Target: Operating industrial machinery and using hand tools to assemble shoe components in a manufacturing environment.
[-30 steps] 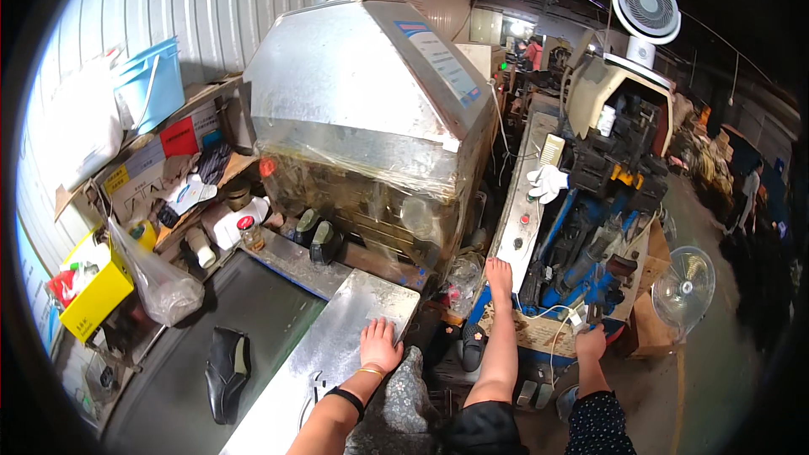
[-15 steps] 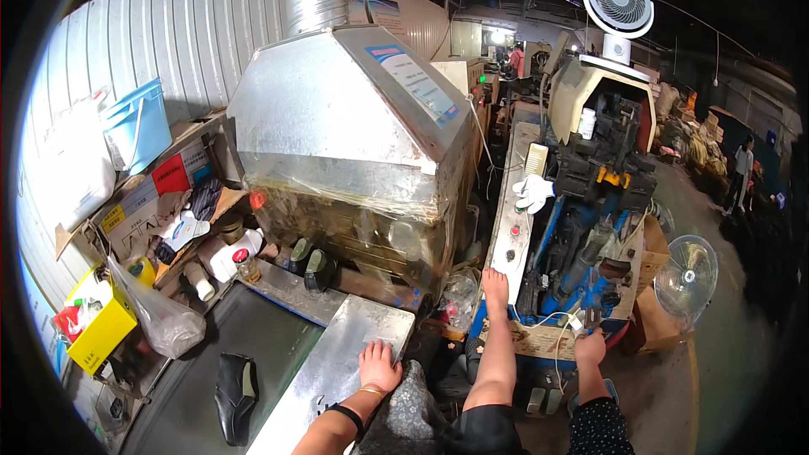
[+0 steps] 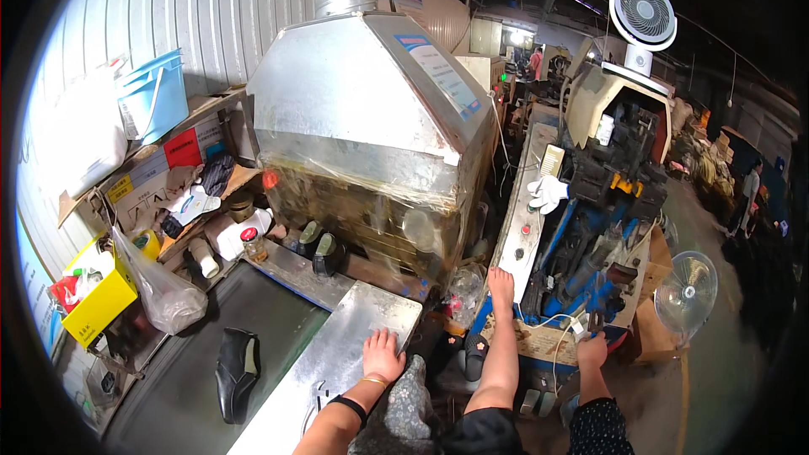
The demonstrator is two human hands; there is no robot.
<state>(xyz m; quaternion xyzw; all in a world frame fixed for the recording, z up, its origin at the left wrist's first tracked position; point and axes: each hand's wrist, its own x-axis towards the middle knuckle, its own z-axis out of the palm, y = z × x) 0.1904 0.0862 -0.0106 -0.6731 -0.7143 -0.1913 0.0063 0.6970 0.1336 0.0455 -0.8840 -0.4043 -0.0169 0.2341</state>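
My left hand [image 3: 383, 355] lies palm down, fingers a little spread, on a flat pale metal plate [image 3: 354, 337]. It holds nothing. My right hand [image 3: 592, 350] is closed round a dark metal handle [image 3: 596, 321] at the front of a blue and black machine [image 3: 581, 274]; the fingers are small in view and the handle's kind is unclear. A white cord [image 3: 558, 345] hangs beside that hand. Left of the plate, a black shoe [image 3: 237, 375] rests on a dark belt [image 3: 181, 371], apart from my left hand.
Between my arms reaches a bare limb [image 3: 497, 350], seemingly a leg, its end at the machine's edge. Beyond the plate stands a metal hood [image 3: 354, 93]. A white glove [image 3: 549, 193] lies on the machine panel. Left are a yellow box [image 3: 105, 307] and plastic bag [image 3: 164, 295].
The view has turned slightly left, so most things sit farther right in the picture. My left hand stays flat on the plate, and my right hand keeps its grip on the handle.
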